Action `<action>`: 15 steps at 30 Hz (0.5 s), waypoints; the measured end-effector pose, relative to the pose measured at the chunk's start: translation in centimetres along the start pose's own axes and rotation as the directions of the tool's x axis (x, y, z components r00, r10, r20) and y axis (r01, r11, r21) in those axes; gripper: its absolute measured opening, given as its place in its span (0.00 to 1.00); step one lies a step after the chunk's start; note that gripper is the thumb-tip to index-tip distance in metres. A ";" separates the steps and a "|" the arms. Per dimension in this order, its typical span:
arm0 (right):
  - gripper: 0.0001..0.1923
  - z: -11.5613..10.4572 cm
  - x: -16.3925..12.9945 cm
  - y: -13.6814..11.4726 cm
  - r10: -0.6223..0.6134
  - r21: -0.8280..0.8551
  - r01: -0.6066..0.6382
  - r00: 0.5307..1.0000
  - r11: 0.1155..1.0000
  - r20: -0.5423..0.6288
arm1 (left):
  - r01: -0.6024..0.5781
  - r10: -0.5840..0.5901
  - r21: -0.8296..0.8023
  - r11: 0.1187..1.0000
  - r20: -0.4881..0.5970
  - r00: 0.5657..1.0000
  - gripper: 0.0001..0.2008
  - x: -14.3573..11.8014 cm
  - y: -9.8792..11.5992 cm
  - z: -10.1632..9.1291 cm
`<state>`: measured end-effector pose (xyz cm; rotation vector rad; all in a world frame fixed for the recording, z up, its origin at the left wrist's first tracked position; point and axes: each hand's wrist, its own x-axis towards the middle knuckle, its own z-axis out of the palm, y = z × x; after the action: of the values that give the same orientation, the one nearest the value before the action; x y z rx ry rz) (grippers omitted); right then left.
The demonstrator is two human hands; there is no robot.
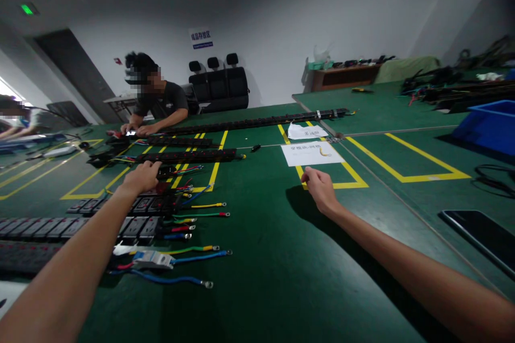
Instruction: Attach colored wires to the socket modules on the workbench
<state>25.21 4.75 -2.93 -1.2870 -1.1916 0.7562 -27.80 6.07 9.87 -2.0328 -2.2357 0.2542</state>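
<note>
My left hand (141, 177) reaches over the row of power strips, its fingers curled down at the end of a black power strip (166, 172) with thin coloured wires coming out. The grip is partly hidden behind the hand. Nearer me lie more power strips (140, 229), with lugged wires (201, 249) in blue, yellow and green pointing right. My right hand (321, 188) hovers above the green table, fingers curled together, and I cannot see whether anything is in them. Just beyond it lies a white paper sheet (311, 156) with a short yellow wire (323, 152) on it.
Another paper (308, 131) and a long black strip (257, 121) lie farther back. Yellow tape (426, 177) marks the green table (257, 300). At right are a phone (483, 238), black cable (494, 179) and blue bin (488, 126). A co-worker (161, 99) works across the table.
</note>
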 end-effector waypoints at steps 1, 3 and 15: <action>0.23 0.0 0.0 -0.1 0.003 -0.002 -0.003 1.000 1.000 0.003 | 0.013 -0.013 0.007 1.000 0.002 1.000 0.25 0.1 0.1 0.0; 0.23 0.0 0.0 -0.2 0.006 -0.002 -0.006 1.000 1.000 0.006 | 0.010 -0.010 0.008 1.000 0.011 1.000 0.22 0.3 0.3 0.1; 0.23 0.0 -0.1 -0.3 0.015 -0.025 -0.015 1.000 1.000 0.011 | 0.114 -0.107 0.086 0.990 -0.089 0.990 0.30 -2.2 3.2 1.6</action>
<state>25.12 4.64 -2.70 -1.3155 -1.2047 0.7622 -24.79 4.10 7.77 -1.8326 -2.2340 0.2500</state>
